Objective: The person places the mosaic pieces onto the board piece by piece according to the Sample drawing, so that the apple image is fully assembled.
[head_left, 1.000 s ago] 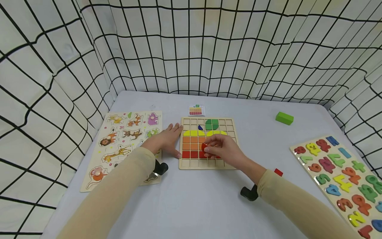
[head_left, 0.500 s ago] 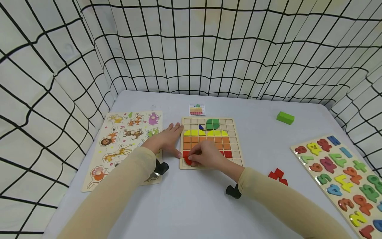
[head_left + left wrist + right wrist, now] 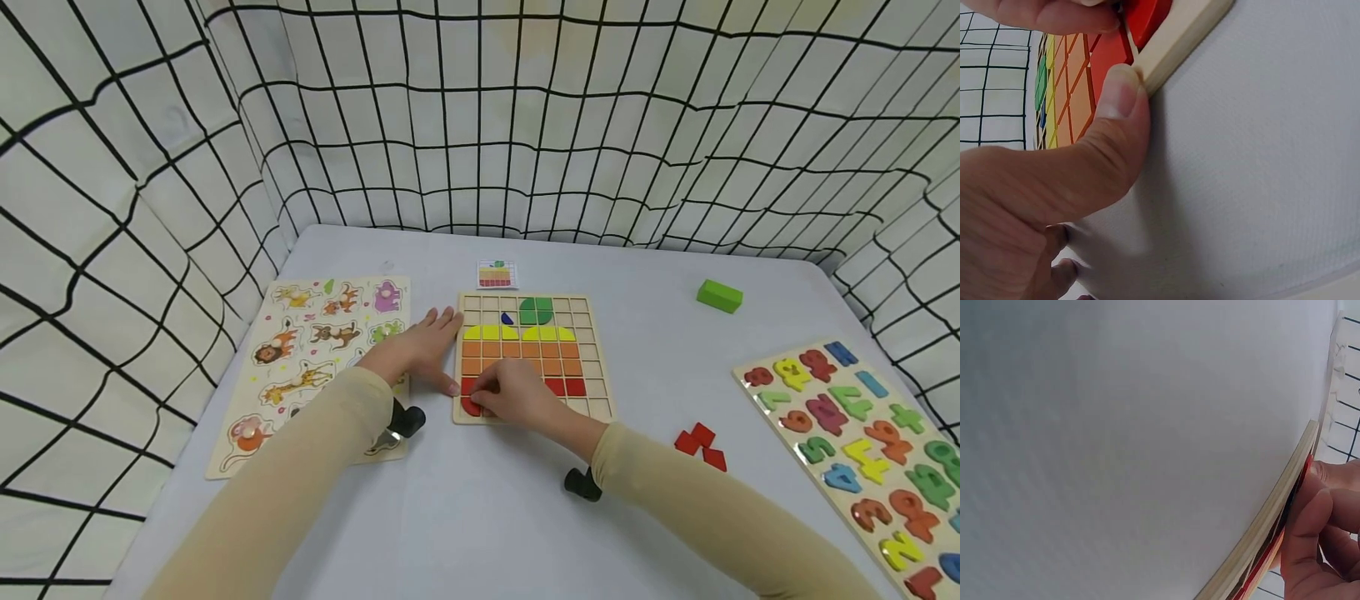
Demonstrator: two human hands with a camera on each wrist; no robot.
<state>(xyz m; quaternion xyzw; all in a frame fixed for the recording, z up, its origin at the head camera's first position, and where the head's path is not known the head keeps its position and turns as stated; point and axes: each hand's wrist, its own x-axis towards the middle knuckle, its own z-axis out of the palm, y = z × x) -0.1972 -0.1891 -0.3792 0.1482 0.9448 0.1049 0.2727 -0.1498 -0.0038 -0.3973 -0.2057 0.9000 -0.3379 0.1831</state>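
Observation:
In the head view a wooden grid board [image 3: 601, 368] bears green, blue, yellow, orange and red pieces. My left hand [image 3: 420, 352] lies spread at the board's left side, its fingertips at the edge. Its thumb [image 3: 1121, 100] presses on the board's rim in the left wrist view. At the front left corner of the board my right hand [image 3: 519, 393] pinches a red quarter-round piece [image 3: 469, 407] by one side. That piece [image 3: 1147, 17] sits close within the rim, beside a red square in the row behind it. My right fingers cover the cells to its right.
Several loose red squares [image 3: 686, 442] lie right of my right forearm. A green block [image 3: 720, 296] stands at the back right, a number board [image 3: 787, 439] at the right. An animal puzzle [image 3: 240, 387] lies left, partly under my left arm. Behind the board is a picture card [image 3: 497, 274].
My right hand has moved left and toward the board's front corner with the red quarter-round piece, which now sits lower there. Red squares have come out from behind the right arm. My left hand has stayed.

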